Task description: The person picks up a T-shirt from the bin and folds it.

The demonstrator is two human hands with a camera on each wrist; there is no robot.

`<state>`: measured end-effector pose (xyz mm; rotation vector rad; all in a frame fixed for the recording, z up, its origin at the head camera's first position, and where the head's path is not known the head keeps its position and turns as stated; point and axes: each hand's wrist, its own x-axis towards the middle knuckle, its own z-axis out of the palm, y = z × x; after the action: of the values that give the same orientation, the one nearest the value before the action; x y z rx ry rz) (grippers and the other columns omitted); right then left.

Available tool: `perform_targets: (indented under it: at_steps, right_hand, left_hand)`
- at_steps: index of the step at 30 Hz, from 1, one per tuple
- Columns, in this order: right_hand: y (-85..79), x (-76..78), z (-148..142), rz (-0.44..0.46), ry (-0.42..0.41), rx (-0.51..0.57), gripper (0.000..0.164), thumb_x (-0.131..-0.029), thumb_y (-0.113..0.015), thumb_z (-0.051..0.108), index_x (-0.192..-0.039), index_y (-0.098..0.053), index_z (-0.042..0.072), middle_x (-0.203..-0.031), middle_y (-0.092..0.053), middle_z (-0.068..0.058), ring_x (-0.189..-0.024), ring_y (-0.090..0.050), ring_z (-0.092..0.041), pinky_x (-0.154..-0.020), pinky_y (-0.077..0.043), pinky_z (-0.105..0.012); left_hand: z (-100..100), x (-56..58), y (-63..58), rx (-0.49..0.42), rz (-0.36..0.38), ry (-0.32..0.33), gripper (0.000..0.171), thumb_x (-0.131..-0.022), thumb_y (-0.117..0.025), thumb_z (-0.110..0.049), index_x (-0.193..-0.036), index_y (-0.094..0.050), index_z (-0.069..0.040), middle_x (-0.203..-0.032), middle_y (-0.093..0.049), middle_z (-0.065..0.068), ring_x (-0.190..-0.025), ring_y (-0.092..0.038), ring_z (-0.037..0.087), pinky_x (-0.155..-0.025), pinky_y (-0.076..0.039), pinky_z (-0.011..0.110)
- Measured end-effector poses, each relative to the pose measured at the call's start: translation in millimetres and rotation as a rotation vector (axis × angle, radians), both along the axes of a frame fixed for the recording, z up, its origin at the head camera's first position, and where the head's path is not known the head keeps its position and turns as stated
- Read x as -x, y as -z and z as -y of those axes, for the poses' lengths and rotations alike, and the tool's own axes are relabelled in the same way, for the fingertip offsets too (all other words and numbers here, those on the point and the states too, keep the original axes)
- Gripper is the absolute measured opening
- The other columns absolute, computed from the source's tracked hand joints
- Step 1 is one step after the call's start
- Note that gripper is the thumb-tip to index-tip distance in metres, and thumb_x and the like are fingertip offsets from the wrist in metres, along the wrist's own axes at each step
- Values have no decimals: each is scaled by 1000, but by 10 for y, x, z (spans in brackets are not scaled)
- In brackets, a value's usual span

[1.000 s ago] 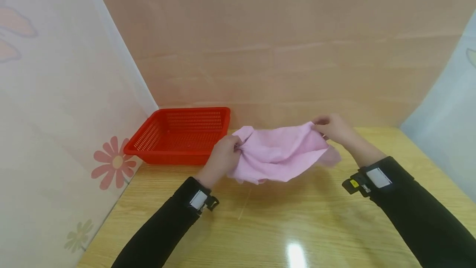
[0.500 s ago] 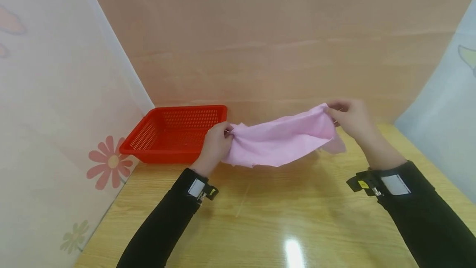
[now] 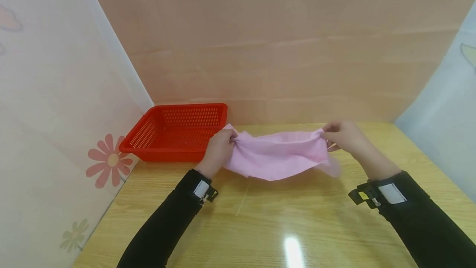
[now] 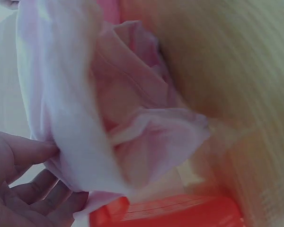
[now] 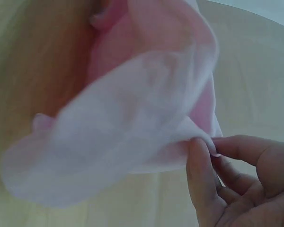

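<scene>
A thin pink cloth [image 3: 277, 154] is stretched between both hands above the table, its lower edge sagging in the middle. My left hand [image 3: 219, 149] pinches its left end between thumb and fingers, in front of the basket's right corner. At the other end, my right hand [image 3: 343, 137] pinches the upper corner with thumb and fingertips. A loose flap hangs below that hand. The right wrist view shows the cloth [image 5: 128, 113] billowing, with a small tuft caught at the right fingertips. In the left wrist view the cloth [image 4: 75, 104] falls in folds beside the left thumb.
A red plastic basket [image 3: 172, 150] with slotted sides stands at the back left of the wooden table [image 3: 260, 226]. A flowered white sheet [image 3: 55, 135] borders the left side, another pale sheet [image 3: 446, 106] the right. A tan backdrop [image 3: 279, 53] rises behind.
Both hands keep hold of the cloth. They rose and spread apart, pulling it tauter, then came down again, the right hand dropping most. The basket stays in place.
</scene>
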<state>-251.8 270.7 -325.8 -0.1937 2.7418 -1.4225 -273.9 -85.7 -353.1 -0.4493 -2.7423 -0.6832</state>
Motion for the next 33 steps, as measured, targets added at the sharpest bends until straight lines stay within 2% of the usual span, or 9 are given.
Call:
perform_targets:
  at_steps: [3, 6, 12, 16, 20, 23, 26, 29, 33]
  right_hand:
    - [160, 43, 20, 98, -43, 12, 32, -94, -61, 7, -115, -51, -15, -97, -62, -21, -72, -66, -21, -65, -58, -35]
    - [295, 80, 45, 151, -62, 0, 29, -93, -62, 7, -110, -53, -14, -90, -63, -17, -70, -66, -21, -65, -58, -36]
    - [457, 92, 78, 132, -100, -99, 27, -93, -64, 13, -104, -59, -11, -84, -64, -13, -70, -64, -21, -65, -58, -36]
    - [466, 62, 36, 75, -140, -169, 33, -93, -67, 21, -108, -62, -8, -89, -66, -12, -75, -63, -20, -66, -56, -35]
    - [401, -14, -54, -17, -166, -227, 37, -93, -66, 26, -112, -63, -6, -101, -68, -16, -86, -64, -28, -72, -53, -42]
    - [377, -73, -151, -91, -175, -256, 34, -94, -65, 23, -114, -63, -5, -107, -67, -19, -97, -62, -36, -81, -51, -50]
    - [390, -113, -241, -159, -185, -291, 28, -93, -66, 17, -113, -64, -3, -106, -67, -16, -102, -61, -37, -86, -49, -53]
    - [424, -144, -313, -226, -223, -350, 24, -91, -68, 12, -111, -66, -1, -104, -68, -13, -101, -61, -37, -86, -49, -54]
    - [499, -188, -384, -296, -322, -433, 26, -86, -71, 6, -112, -69, 1, -110, -68, -12, -106, -60, -40, -89, -46, -58]
  left_hand:
    - [-21, -11, 70, 114, -8, 30, 12, -91, -65, -5, -102, -71, -6, -96, -67, 9, -87, -61, 23, -87, -51, 34]
    - [-53, -37, 113, 202, 10, 65, 13, -93, -62, -5, -103, -70, -6, -93, -66, 9, -83, -59, 22, -84, -51, 32]
    - [-84, -96, 173, 284, 8, 103, 14, -95, -60, -7, -104, -71, -9, -91, -66, 8, -79, -59, 20, -79, -51, 31]
    - [-64, -149, 151, 303, -3, 118, 15, -94, -63, -8, -107, -70, -9, -91, -65, 7, -79, -58, 20, -78, -51, 30]
    - [-11, -238, 95, 294, -7, 150, 20, -91, -68, -9, -110, -68, -11, -92, -64, 5, -79, -56, 18, -77, -50, 28]
    - [48, -319, 65, 278, -23, 174, 25, -88, -72, -11, -113, -67, -12, -96, -65, 4, -83, -56, 17, -80, -50, 27]
    - [114, -398, 50, 280, -54, 201, 30, -86, -74, -11, -115, -67, -11, -106, -66, 6, -93, -58, 19, -87, -50, 30]
    - [174, -464, 58, 329, -82, 225, 35, -83, -78, -12, -116, -67, -10, -110, -65, 6, -95, -59, 19, -89, -51, 30]
    - [242, -523, 115, 425, -106, 278, 39, -79, -82, -15, -114, -66, -10, -104, -66, 7, -88, -58, 21, -84, -52, 31]
